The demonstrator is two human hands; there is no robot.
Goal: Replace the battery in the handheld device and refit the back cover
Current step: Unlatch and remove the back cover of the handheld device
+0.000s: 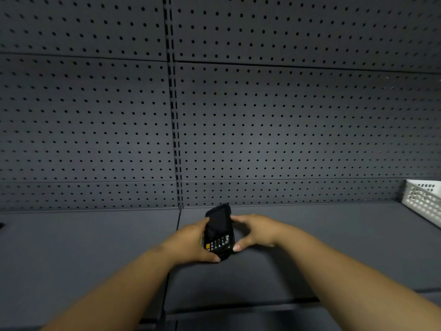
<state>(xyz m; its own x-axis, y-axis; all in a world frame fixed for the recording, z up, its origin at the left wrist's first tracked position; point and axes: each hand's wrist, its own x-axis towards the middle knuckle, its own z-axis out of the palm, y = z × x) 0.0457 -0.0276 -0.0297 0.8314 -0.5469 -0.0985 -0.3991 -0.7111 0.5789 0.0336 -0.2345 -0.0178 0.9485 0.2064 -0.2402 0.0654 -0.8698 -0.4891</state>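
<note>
A black handheld device (218, 229) with a dark screen, a small keypad and an orange key faces up toward me, just above the grey shelf (95, 247). My left hand (191, 244) grips its left side, thumb under the bottom edge. My right hand (254, 231) wraps its right side, fingers near the screen's top and thumb beside the keypad. The device's back, its cover and any battery are hidden from view.
A dark grey pegboard wall (262, 115) rises right behind the shelf. A white perforated plastic basket (423, 201) stands at the far right of the shelf. A vertical slotted post (175, 139) splits the wall, and a seam runs down the shelf below it.
</note>
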